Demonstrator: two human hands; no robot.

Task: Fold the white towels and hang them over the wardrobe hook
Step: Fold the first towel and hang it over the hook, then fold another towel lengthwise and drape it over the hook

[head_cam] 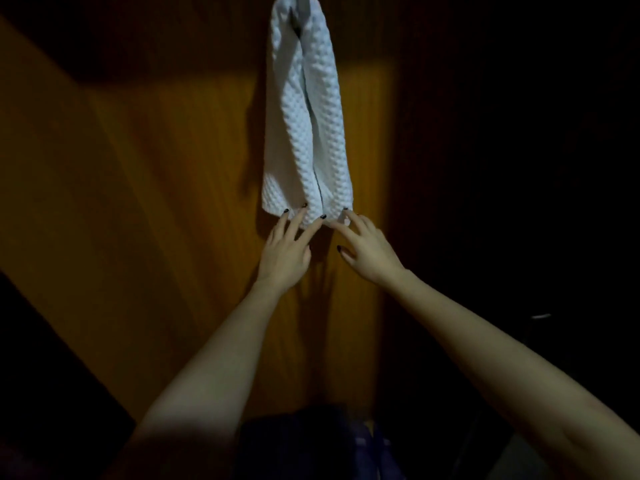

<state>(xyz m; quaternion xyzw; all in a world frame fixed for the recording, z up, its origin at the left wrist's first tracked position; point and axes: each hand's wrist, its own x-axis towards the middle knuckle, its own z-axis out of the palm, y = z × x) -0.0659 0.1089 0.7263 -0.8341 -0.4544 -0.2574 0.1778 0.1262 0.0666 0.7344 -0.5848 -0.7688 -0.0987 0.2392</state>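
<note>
A white dimpled towel [304, 116] hangs folded in two strips from a grey hook [300, 8] at the top edge of the view, against a brown wooden wardrobe door [173, 202]. My left hand [285, 249] reaches up with straight fingers whose tips touch the towel's bottom hem. My right hand [365, 249] reaches up beside it, fingers spread, its fingertips at the hem's right corner. Neither hand grips the cloth.
The wardrobe's right side [519, 168] and the lower left lie in deep shadow. A dark blue patterned cloth [332, 448] shows at the bottom between my forearms. A small pale glint [540, 316] sits in the dark at the right.
</note>
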